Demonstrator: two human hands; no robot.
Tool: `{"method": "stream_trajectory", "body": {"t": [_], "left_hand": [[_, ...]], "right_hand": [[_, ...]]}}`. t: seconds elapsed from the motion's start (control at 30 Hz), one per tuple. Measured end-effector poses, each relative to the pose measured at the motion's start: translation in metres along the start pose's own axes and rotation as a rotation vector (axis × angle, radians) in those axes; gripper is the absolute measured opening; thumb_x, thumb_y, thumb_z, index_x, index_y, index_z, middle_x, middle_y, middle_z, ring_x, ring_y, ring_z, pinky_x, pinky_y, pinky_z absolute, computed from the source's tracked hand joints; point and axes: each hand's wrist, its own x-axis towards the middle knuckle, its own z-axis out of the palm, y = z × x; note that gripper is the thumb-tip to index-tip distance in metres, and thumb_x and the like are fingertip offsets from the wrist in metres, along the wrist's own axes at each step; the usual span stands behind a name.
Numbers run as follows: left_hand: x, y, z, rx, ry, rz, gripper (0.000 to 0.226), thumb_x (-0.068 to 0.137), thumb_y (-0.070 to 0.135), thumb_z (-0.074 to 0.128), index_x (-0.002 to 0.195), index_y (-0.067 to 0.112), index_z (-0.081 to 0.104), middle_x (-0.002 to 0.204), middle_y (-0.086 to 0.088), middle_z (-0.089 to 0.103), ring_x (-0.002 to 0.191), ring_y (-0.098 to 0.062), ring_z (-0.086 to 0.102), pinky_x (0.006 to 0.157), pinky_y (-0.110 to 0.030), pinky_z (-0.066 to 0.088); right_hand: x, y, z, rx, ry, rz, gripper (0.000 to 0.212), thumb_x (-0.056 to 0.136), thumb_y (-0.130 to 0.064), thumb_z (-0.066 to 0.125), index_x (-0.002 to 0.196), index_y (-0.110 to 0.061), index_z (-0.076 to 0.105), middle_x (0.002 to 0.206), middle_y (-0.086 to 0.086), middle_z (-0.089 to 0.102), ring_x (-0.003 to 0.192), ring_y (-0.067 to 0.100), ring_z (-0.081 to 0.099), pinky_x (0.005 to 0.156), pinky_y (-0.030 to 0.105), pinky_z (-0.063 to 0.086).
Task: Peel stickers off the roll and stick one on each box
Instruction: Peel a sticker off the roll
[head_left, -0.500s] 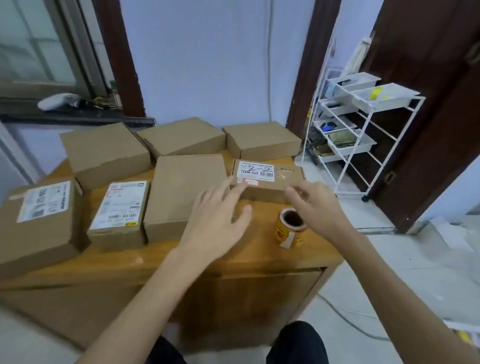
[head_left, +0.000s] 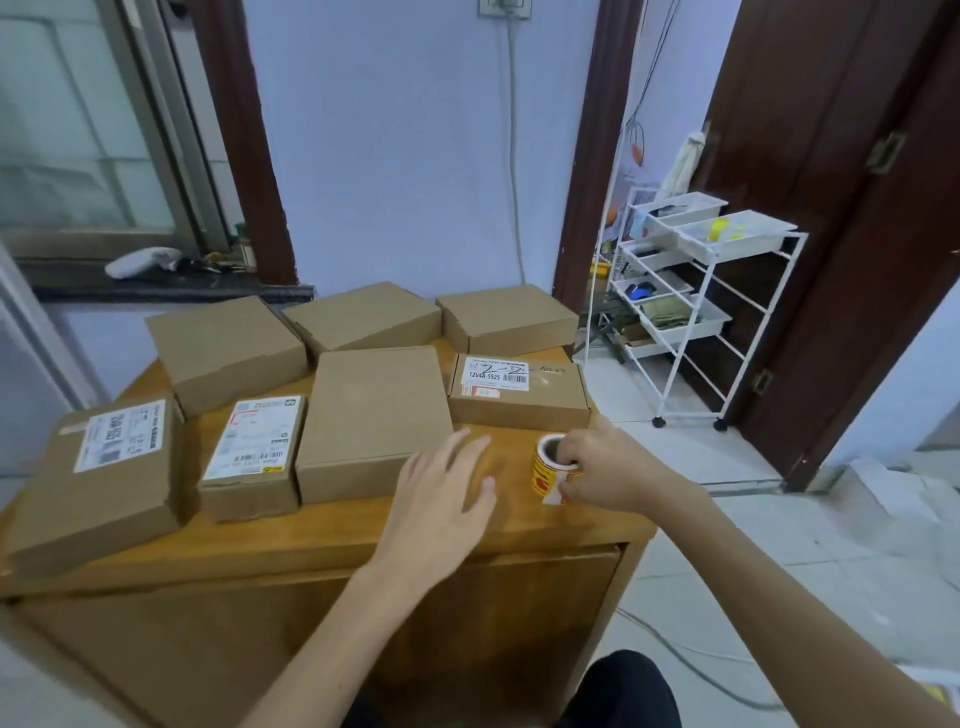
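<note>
Seven cardboard boxes (head_left: 371, 421) are spread over the wooden cabinet (head_left: 311, 540), labelled ones at the left. The left hand (head_left: 441, 512) is held flat, fingers spread, beside the plain middle box. Just right of it, the sticker roll (head_left: 545, 465) is gripped by the right hand (head_left: 605, 467), fingers curled into its core

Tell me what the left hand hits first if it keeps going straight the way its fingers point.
Probably the plain box: the left hand points up and slightly right, fingertips near that box's front right corner. Depth is unclear; it might slip past toward the labelled box.
</note>
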Motion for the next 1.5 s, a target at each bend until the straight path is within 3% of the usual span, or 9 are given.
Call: {"method": "stream_trajectory", "body": {"t": [0.1,0.3,0.43,0.57,0.67,0.77,0.83,1.0,1.5], "left_hand": [[0.004,0.000,0.000,-0.017,0.011,0.005,0.049,0.098,0.043,0.041,0.145,0.035,0.032,0.152,0.012,0.031,0.141,-0.009,0.025,0.118,-0.038,0.022],[0.009,0.011,-0.005,-0.201,-0.053,0.144,0.055,0.092,0.045,0.053,0.141,0.045,0.027,0.147,0.022,0.030,0.132,0.006,0.028,0.108,-0.027,0.036],[0.008,0.016,-0.004,-0.280,-0.024,0.185,0.059,0.087,0.043,0.063,0.138,0.046,0.034,0.140,0.024,0.038,0.128,0.004,0.036,0.103,-0.024,0.041],[0.007,0.011,-0.008,-0.401,0.035,0.110,0.046,0.084,0.042,0.067,0.128,0.040,0.052,0.122,0.024,0.054,0.115,0.003,0.051,0.095,-0.022,0.049],[0.007,0.005,-0.010,-0.474,0.007,0.025,0.045,0.082,0.046,0.066,0.125,0.047,0.051,0.117,0.024,0.059,0.111,0.000,0.057,0.091,-0.023,0.053],[0.007,0.006,-0.009,-0.460,-0.033,0.011,0.057,0.083,0.049,0.064,0.134,0.051,0.038,0.126,0.029,0.052,0.117,0.003,0.052,0.099,-0.024,0.048],[0.006,0.008,-0.009,-0.395,-0.007,0.031,0.059,0.084,0.049,0.063,0.136,0.052,0.034,0.130,0.032,0.042,0.123,0.005,0.041,0.101,-0.024,0.041],[0.003,0.007,-0.008,-0.275,0.029,0.154,0.047,0.086,0.044,0.064,0.131,0.044,0.049,0.120,0.043,0.036,0.122,0.014,0.033,0.098,-0.012,0.037],[-0.001,-0.008,-0.002,-0.365,0.157,0.110,0.033,0.082,0.034,0.072,0.115,0.036,0.068,0.112,0.033,0.054,0.113,0.008,0.048,0.083,-0.017,0.048]], "right_hand": [[0.008,0.003,0.003,0.077,0.041,0.015,0.035,0.085,-0.040,0.057,0.054,-0.025,0.048,0.071,0.001,0.057,0.082,0.016,0.043,0.059,0.029,0.037],[0.002,-0.020,-0.005,0.706,0.242,0.059,0.055,0.091,-0.049,0.053,0.078,0.003,0.065,0.062,0.003,0.058,0.056,0.010,0.050,0.054,0.024,0.037],[-0.013,-0.038,-0.009,0.993,0.205,0.070,0.048,0.094,-0.047,0.050,0.063,-0.014,0.065,0.055,-0.006,0.057,0.049,-0.001,0.052,0.060,0.019,0.039],[-0.029,-0.042,-0.015,1.206,0.088,0.043,0.041,0.094,-0.045,0.048,0.069,-0.023,0.071,0.057,-0.014,0.065,0.054,-0.012,0.056,0.072,0.020,0.036],[-0.035,-0.035,-0.015,1.195,-0.012,-0.046,0.022,0.089,-0.037,0.062,0.094,-0.021,0.075,0.083,-0.010,0.076,0.080,-0.005,0.066,0.082,0.022,0.042],[-0.036,-0.034,-0.010,1.164,0.018,-0.020,0.020,0.089,-0.022,0.065,0.108,-0.019,0.072,0.101,-0.002,0.078,0.096,0.009,0.071,0.089,0.022,0.050],[-0.036,-0.035,-0.006,1.160,0.067,0.011,0.019,0.090,-0.021,0.065,0.107,-0.019,0.073,0.099,-0.003,0.078,0.094,0.007,0.072,0.083,0.018,0.051],[-0.034,-0.037,0.003,1.210,0.121,0.013,0.017,0.092,-0.021,0.062,0.103,-0.017,0.074,0.094,-0.002,0.079,0.087,0.003,0.072,0.070,0.006,0.050],[-0.027,-0.048,0.010,1.222,0.134,-0.042,0.016,0.092,-0.017,0.061,0.102,-0.013,0.073,0.089,0.002,0.078,0.079,0.004,0.072,0.069,0.013,0.054]]}}
